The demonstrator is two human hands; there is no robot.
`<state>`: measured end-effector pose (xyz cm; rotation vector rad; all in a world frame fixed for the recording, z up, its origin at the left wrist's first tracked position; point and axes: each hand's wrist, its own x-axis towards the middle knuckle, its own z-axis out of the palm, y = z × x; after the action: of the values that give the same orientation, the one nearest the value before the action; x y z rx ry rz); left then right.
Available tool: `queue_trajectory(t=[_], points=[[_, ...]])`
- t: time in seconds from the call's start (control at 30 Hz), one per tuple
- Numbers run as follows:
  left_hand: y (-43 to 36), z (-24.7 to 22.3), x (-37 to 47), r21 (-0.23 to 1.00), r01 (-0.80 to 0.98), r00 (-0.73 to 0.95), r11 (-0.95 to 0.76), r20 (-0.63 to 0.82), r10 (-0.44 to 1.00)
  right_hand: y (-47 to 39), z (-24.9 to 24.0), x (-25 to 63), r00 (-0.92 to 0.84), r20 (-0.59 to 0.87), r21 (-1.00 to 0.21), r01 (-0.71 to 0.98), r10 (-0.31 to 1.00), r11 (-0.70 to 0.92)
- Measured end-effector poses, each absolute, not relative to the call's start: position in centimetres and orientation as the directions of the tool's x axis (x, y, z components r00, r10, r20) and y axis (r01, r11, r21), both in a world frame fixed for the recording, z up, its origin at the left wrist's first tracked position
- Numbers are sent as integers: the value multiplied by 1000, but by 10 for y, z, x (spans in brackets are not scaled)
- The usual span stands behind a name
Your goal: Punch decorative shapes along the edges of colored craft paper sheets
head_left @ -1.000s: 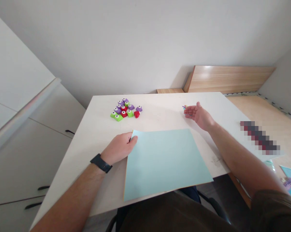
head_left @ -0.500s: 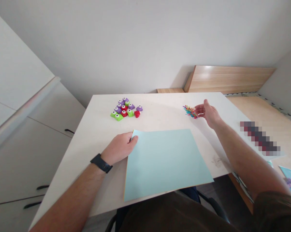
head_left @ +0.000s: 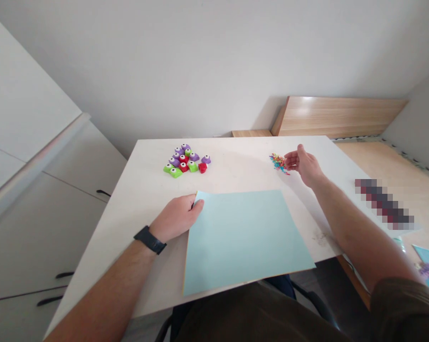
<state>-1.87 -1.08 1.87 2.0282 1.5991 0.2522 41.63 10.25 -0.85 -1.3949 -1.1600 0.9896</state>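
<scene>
A light blue sheet (head_left: 243,237) lies near the table's front edge, and my left hand (head_left: 181,213) pinches its upper left corner, thumb on top. At the right, my right hand (head_left: 305,166) is held with its thumb up and fingers apart, the fingertips beside a small pile of colourful bits (head_left: 278,162). No object shows between those fingers. Toward the back left stands a cluster of purple, green and red pieces with eye-like tops (head_left: 183,159); a red one (head_left: 202,167) sits at its right side.
The white table (head_left: 239,166) carries all this. A blurred-out item (head_left: 383,202) lies at the right. White cabinets (head_left: 40,204) with dark handles are on the left, a wooden board (head_left: 339,116) behind. A chair armrest (head_left: 314,301) shows below.
My right hand has moved slightly left and a little up at the pile, whose right edge has shifted a bit. My left hand and the sheet are nearly unchanged.
</scene>
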Motion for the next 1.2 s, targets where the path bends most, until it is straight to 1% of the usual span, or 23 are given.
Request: queue_trajectory(t=[0.07,0.13,0.2,0.33,0.4,0.47,0.53,0.6,0.67,0.8,0.9,0.97,1.03,1.1,1.17,1.2], points=[[-11,18,-18,512,846,275,-149,-179,944,99,-7,416,156,-68,-982,163,985,-94],[-10,16,-19,501,851,277,-157,-175,945,96,-8,415,138,-97,-972,199,986,-124],[-9,14,-19,492,854,283,-166,-172,944,96,-11,413,148,-44,-975,208,988,-74],[-9,11,-20,483,860,282,-168,-175,943,101,-14,416,213,75,-987,157,974,42],[-9,11,-20,484,859,281,-167,-173,944,102,-13,420,258,85,-986,158,963,44],[-9,12,-20,488,857,282,-168,-170,944,102,-13,422,279,57,-983,185,959,5],[-9,13,-19,489,857,278,-163,-172,945,101,-14,423,263,-2,-975,214,965,-60],[-9,14,-19,488,859,274,-157,-176,946,101,-17,422,245,-26,-966,242,969,-87],[-9,14,-19,489,858,274,-156,-178,945,102,-20,420,240,5,-968,244,971,-55],[-8,11,-19,484,859,284,-166,-182,941,106,-23,418,279,93,-982,183,956,43],[-7,8,-21,478,861,289,-174,-180,940,109,-21,418,317,126,-983,170,940,75],[-7,6,-22,475,863,287,-175,-175,942,112,-18,417,310,140,-979,186,940,85],[-8,5,-23,472,864,285,-175,-173,943,118,-16,417,292,169,-966,237,942,100],[-8,6,-23,475,862,287,-177,-170,943,124,-14,416,273,202,-936,335,941,104],[-8,6,-22,482,858,292,-177,-174,940,131,-14,414,231,217,-867,492,948,78],[-8,7,-22,485,857,292,-175,-178,940,135,-14,413,197,212,-809,585,957,59]])
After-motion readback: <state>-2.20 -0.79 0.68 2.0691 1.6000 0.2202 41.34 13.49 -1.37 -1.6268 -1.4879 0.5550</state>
